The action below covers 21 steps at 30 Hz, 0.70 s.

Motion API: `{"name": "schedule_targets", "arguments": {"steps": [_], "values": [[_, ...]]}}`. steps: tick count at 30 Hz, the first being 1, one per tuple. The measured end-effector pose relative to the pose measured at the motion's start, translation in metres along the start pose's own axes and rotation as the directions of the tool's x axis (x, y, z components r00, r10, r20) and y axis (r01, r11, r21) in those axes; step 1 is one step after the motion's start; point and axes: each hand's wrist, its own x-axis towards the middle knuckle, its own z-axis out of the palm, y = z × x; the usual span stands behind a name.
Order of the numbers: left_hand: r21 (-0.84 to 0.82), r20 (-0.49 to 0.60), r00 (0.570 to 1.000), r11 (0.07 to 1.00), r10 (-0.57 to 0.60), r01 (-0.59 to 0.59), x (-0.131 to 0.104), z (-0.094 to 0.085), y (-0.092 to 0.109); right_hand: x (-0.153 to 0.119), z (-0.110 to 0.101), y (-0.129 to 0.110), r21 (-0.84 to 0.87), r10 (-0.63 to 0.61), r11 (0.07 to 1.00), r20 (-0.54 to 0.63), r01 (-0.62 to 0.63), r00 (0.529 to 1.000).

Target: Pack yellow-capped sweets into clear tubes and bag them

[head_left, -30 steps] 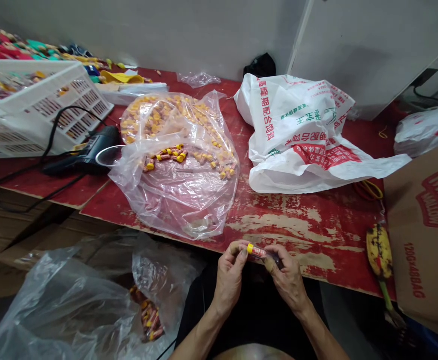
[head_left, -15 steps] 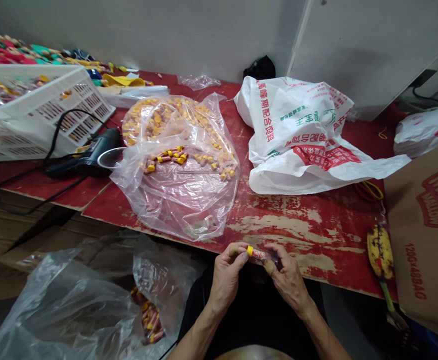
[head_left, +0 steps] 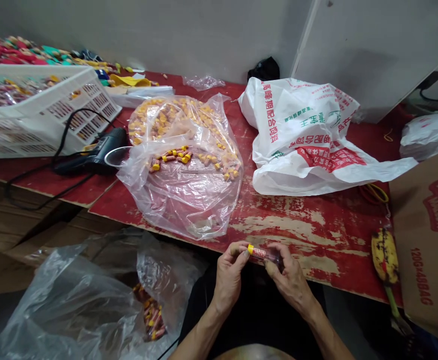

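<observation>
Between my hands, over the table's front edge, is a small tube (head_left: 258,252) with a yellow cap and a red-and-white printed body. My left hand (head_left: 231,265) pinches it at the yellow cap. At the other end, the fingers of my right hand (head_left: 288,272) curl round a dark, shiny, see-through part; whether this is a wrapper or the tube itself I cannot tell. Beyond my left hand lies a clear plastic bag (head_left: 181,200) with many similar yellow-capped tubes (head_left: 177,155) in and on it. Another clear bag (head_left: 76,300) with such tubes sits below the table at left.
A black heat gun or hair dryer (head_left: 106,150) with a cord lies by a white basket (head_left: 80,110) of small pieces. A white printed sack (head_left: 305,135) is behind my hands. At right stand a spotted banana (head_left: 385,257) and a cardboard box (head_left: 425,240). The red table (head_left: 279,215) is worn.
The fingers of my right hand have shifted slightly along the tube's right end, and more of the dark see-through part shows. My left hand keeps its pinch. The whole view has shifted a little.
</observation>
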Motion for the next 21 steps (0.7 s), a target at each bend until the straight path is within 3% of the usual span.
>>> {"name": "schedule_targets", "arguments": {"steps": [9,21], "values": [[-0.055,0.038,0.999,0.998,0.012,-0.01,-0.0012,-0.0026,-0.0007,-0.0001,-0.0014,0.0008,0.042,0.063,0.997,0.0,-0.063,0.998],[-0.122,-0.052,0.999,0.992,0.007,-0.013,0.0013,-0.0048,-0.0041,-0.0004,-0.0037,-0.0024,-0.032,0.014,0.999,0.037,-0.012,0.999]]}}
